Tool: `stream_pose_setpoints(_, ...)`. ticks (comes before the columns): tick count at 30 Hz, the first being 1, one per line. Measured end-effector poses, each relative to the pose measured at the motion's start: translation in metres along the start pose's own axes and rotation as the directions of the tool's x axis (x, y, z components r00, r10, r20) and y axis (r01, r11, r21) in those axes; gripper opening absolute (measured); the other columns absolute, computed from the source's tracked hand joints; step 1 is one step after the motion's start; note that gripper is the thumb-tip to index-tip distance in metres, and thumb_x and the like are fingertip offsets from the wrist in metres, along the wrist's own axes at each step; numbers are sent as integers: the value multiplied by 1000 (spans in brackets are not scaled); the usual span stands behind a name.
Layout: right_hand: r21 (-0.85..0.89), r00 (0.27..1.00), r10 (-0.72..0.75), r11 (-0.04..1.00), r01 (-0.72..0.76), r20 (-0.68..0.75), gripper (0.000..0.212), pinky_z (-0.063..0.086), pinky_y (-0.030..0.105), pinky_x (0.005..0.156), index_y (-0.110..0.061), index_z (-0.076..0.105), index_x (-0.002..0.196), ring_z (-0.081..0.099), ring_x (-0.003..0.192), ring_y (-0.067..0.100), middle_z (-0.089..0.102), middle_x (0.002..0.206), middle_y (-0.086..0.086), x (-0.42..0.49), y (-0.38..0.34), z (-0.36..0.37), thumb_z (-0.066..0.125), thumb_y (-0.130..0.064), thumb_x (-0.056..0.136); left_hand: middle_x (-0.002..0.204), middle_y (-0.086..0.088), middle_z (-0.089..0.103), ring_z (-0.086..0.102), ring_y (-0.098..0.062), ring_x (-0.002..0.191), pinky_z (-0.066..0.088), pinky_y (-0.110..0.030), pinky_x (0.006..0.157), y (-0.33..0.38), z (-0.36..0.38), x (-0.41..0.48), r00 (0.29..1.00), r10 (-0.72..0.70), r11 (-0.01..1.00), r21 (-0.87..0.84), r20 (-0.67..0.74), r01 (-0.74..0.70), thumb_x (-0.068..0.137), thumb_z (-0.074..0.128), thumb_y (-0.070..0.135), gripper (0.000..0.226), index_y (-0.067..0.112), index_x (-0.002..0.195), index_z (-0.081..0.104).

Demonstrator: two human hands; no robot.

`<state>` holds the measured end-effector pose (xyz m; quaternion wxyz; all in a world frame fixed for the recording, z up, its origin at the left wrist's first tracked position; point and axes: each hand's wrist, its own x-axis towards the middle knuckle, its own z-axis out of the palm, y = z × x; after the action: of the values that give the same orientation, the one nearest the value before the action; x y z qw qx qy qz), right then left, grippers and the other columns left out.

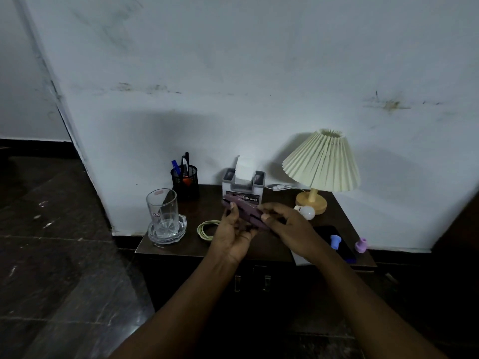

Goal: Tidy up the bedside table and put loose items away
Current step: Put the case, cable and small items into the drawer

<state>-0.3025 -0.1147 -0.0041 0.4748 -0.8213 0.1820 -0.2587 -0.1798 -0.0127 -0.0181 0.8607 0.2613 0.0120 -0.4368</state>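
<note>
Both forearms reach in from the bottom edge. The left hand [233, 234] cups a flat mauve object [245, 208] from below, thumb laid on top. The right hand [287, 226] pinches its 4 o'clock end between thumb and curled fingers. What the object is stays unclear: dim light, dark slits along it, its underside hidden by the hands. It hangs above the middle of the bedside table [181, 248].

Taking clock bearings from that object:
- The pale cable coil [207, 229] at 8 o'clock is partly covered by the left hand.
- A glass [162, 211] stands in a glass dish [168, 233] at 9.
- A dark slab [326, 231] at 4 is half hidden by the right wrist and carries a blue piece [335, 240], with a purple piece [361, 244] beyond it.
- A bulb [307, 212] at 3 touches the lamp [321, 161] base.
- The tissue holder [243, 182] stands at 12 and the pen cup [185, 181] at 10.
</note>
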Motion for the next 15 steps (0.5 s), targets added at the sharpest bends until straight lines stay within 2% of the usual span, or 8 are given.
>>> stream_pose_setpoints(2,-88,998,-57,994,58,11,31,51,23,96,-24,68,125,64,111,2,69,121,-10,-1,0,4,70,-17,95,122,-26,67,65,-37,108,62,-53,79,3,1,-1,1000,-6,1000,-1,-2,6,100,57,28,55,0,147,47)
stream_pose_setpoints(4,-138,993,-118,984,117,-3,38,47,17,93,-23,68,124,60,112,-2,65,123,-7,-1,0,6,74,-10,89,131,-27,64,62,-38,119,55,-56,99,5,1,0,1000,-25,1000,-16,-4,25,90,66,32,58,-1,136,56)
stream_pose_setpoints(5,-151,990,-143,978,141,-4,40,46,15,93,-23,68,124,58,112,-3,63,123,-6,-1,1,7,76,-8,87,127,-26,65,62,-37,119,53,-56,101,7,2,-1,1000,-28,1000,-13,-10,28,89,68,30,48,3,127,62)
stream_pose_setpoints(7,-130,990,-140,982,139,4,41,48,18,94,-25,67,122,59,113,0,63,123,-6,0,2,8,77,-10,86,113,-23,69,67,-33,104,62,-50,85,8,3,-1,999,-26,999,28,-26,27,97,65,20,25,9,119,65)
stream_pose_setpoints(9,-15,1000,-18,1000,18,-17,34,55,25,91,-32,63,121,65,108,7,66,121,-6,2,0,12,76,-25,90,101,-22,72,70,-29,90,65,-39,64,7,5,-1,999,-35,996,76,-37,38,99,62,11,15,6,113,65)
stream_pose_setpoints(11,244,973,219,950,-197,-68,27,63,36,81,-26,61,120,73,97,17,69,119,4,2,-5,19,69,-36,97,92,-21,73,72,-27,81,64,-34,59,4,7,-2,998,-37,994,102,-46,42,99,62,7,10,2,107,64)
stream_pose_setpoints(13,490,914,403,806,-333,-41,27,65,41,68,-11,60,117,75,80,24,70,112,16,3,-7,22,65,-31,100,92,-21,73,74,-27,74,63,-34,58,1,7,0,997,-14,992,128,-70,22,97,62,3,15,-2,112,63)
stream_pose_setpoints(15,567,877,477,736,-369,-49,28,65,39,63,-1,58,118,74,77,26,67,111,20,4,-7,22,68,-19,98,107,-24,70,73,-28,78,63,-35,59,-4,6,4,993,25,989,145,-119,-8,94,64,-2,36,-7,129,57)
